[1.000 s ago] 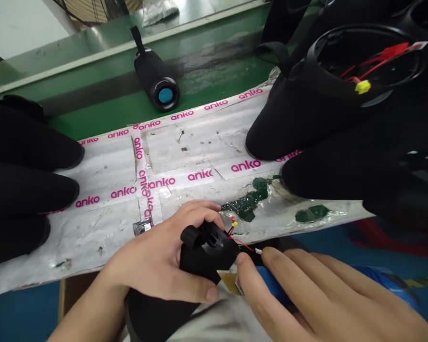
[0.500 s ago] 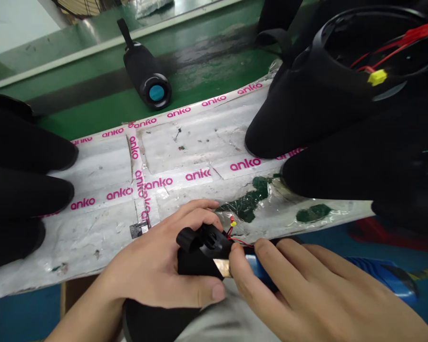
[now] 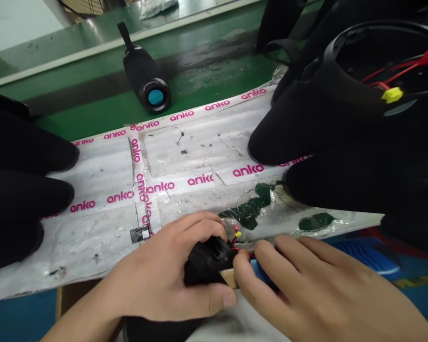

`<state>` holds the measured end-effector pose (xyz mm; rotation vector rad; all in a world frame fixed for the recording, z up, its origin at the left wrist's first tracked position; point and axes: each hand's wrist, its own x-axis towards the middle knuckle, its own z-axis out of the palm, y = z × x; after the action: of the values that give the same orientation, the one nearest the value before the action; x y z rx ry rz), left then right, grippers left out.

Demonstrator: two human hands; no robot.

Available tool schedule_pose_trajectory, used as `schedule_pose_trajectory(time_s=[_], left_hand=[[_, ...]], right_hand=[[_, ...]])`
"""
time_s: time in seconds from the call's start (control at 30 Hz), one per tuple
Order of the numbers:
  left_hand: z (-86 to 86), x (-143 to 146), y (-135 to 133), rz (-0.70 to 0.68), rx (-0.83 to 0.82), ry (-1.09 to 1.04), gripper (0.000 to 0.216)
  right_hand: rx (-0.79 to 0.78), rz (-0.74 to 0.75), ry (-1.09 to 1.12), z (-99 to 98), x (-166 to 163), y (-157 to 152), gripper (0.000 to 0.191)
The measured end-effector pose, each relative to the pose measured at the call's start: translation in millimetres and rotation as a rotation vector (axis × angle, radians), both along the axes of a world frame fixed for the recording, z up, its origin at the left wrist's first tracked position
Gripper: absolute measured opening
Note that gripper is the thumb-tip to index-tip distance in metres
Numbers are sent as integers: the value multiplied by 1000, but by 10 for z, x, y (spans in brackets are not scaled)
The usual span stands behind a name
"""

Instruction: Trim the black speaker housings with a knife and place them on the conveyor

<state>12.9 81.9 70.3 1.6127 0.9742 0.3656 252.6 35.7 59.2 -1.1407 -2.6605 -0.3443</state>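
Note:
My left hand (image 3: 171,266) is wrapped round a black speaker housing (image 3: 210,256), its thumb below and its fingers over the top. Close beside it, my right hand (image 3: 306,280) has its fingers bent over a blue piece that looks like a battery (image 3: 262,274), mostly hidden under them. A tan strip (image 3: 228,278) shows between the two hands. Thin red and black wires with a small yellow connector (image 3: 238,233) stick up above the right fingertips. How the blue piece meets the housing is hidden.
A black speaker (image 3: 144,73) with a blue round end lies on the green surface behind. Dark speaker bodies (image 3: 24,137) line the left; more stand right, one an open shell (image 3: 364,99) with red wires. White sheeting with pink-lettered tape (image 3: 199,156) bears a small black-and-white piece (image 3: 140,234).
Both hands and the black housing have shifted slightly to the right and down in view. The housing has turned, so its strap loop no longer stands out at the left.

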Motion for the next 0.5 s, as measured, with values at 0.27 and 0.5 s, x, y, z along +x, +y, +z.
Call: schedule_pose_trajectory(time_s=[0.27, 0.5], left_hand=[[-36, -23, 40, 14, -42, -32, 50], [-59, -38, 15, 1, 12, -21, 53]], right_hand=[[-30, 0, 23, -56, -25, 25, 26], [-54, 12, 42, -18, 12, 41, 20]])
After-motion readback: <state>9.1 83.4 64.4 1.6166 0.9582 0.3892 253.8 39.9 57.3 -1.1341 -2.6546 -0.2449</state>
